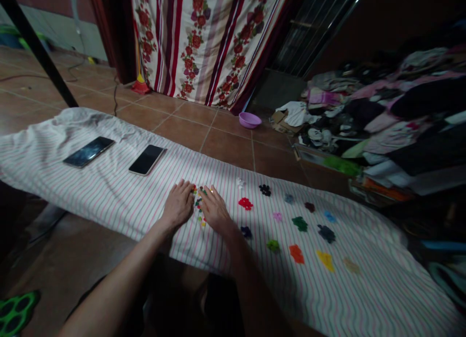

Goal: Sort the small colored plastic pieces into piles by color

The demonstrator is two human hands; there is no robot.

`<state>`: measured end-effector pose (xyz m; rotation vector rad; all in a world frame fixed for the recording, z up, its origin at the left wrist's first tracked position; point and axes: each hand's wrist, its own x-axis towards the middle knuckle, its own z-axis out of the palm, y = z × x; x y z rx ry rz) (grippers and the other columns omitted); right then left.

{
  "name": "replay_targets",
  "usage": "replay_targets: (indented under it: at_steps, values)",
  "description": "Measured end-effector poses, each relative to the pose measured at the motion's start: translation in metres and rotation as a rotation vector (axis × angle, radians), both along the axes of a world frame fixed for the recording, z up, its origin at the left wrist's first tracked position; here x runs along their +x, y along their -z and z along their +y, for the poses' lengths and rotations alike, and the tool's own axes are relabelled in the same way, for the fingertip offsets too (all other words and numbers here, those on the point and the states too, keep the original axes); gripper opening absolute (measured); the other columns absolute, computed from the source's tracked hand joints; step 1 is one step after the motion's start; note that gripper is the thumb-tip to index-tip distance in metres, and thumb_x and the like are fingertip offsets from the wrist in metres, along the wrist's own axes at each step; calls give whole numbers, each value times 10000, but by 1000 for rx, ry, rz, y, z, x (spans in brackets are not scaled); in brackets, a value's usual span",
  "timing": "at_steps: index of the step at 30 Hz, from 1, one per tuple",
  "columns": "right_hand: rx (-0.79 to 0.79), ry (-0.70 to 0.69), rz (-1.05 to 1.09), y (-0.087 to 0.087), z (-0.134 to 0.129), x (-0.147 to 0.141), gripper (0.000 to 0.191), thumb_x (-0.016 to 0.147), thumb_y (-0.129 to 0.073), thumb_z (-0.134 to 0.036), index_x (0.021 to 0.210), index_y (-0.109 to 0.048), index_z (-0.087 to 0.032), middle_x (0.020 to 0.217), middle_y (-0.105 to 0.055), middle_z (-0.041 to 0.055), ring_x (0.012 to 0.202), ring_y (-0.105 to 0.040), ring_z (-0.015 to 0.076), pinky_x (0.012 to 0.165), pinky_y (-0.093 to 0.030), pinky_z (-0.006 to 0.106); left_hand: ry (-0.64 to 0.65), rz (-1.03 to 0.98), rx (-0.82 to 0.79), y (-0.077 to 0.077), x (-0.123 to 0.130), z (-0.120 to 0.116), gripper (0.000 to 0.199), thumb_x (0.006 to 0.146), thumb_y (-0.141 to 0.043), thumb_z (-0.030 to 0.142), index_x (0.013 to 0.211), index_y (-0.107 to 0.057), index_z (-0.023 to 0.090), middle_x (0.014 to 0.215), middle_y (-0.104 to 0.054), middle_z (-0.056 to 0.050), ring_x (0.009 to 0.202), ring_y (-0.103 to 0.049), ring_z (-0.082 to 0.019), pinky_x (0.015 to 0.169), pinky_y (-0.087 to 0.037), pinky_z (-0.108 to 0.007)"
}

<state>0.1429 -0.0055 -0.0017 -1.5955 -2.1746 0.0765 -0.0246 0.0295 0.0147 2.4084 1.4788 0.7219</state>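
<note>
My left hand (pixel 178 204) lies flat on the striped cloth, fingers stretched out, at the left edge of a small heap of mixed colourful pieces (pixel 199 204). On the heap's right side rests my right hand (pixel 216 210), its fingers extended and partly covering some pieces. The pieces are too small to name exactly. To the right, similar pieces lie sorted by colour: a red pile (pixel 245 203), a navy pile (pixel 246 231), a black pile (pixel 265 189), a green pile (pixel 300 224), an orange pile (pixel 296 254), a yellow pile (pixel 325 260) and several others.
Two dark-screened phones (pixel 147 160) (pixel 89 151) lie on the cloth (pixel 120 196) at left. Beyond its far edge, a purple basin (pixel 250 120) stands on the tiled floor near a floral curtain (pixel 204 45). Clothes (pixel 386 109) are heaped at right.
</note>
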Motion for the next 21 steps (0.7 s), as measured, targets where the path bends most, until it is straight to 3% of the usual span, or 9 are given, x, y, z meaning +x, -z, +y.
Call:
replay_targets:
  at_steps: [3,8,11,14,18,21]
  values:
    - [44,-46,1,1,-12,-3,448,996,-425,-257,1414,-537,-141,1500,-497,144,1480,-311,296,1152,-377,535,49,117,-15,0,1,-5,472,977,-321,274,1368,-537,123,1482,-516,-168,1436,-398,-306,1166,-327,-558]
    - [54,-32,-11,-4,-29,7,515,959,-519,-344,1445,-508,-173,1567,-394,151,1497,-241,346,1134,-379,567,93,134,-76,-2,-1,-5,496,983,-299,264,1419,-496,135,1526,-467,-147,1474,-337,-273,1186,-311,-518]
    - [32,-55,42,-12,-37,20,536,911,-614,-386,1409,-547,-202,1485,-476,164,1396,-403,340,1095,-429,539,114,120,-96,-3,-7,-3,499,985,-296,267,1437,-479,163,1563,-416,-138,1484,-317,-257,1176,-331,-505]
    - [-46,-70,137,-21,-45,27,455,877,-674,-377,1288,-629,-189,1230,-614,139,1143,-601,260,999,-521,429,138,197,-108,-6,-16,-7,528,993,-327,347,1490,-410,189,1601,-343,-140,1507,-257,-274,1193,-267,-547]
    - [-155,-89,163,-25,-49,21,265,903,-635,-273,1151,-673,-187,1060,-654,86,1000,-649,204,915,-554,339,137,338,-167,-8,-23,-15,646,981,-371,473,1540,-310,155,1615,-286,-168,1517,-214,-305,1204,-185,-589]
    - [-143,-55,150,-22,-43,14,221,928,-569,-218,1118,-680,-201,1027,-682,72,970,-649,197,903,-548,333,141,365,-151,-8,-21,-18,636,982,-373,456,1551,-287,184,1613,-293,-153,1513,-229,-302,1200,-177,-601]
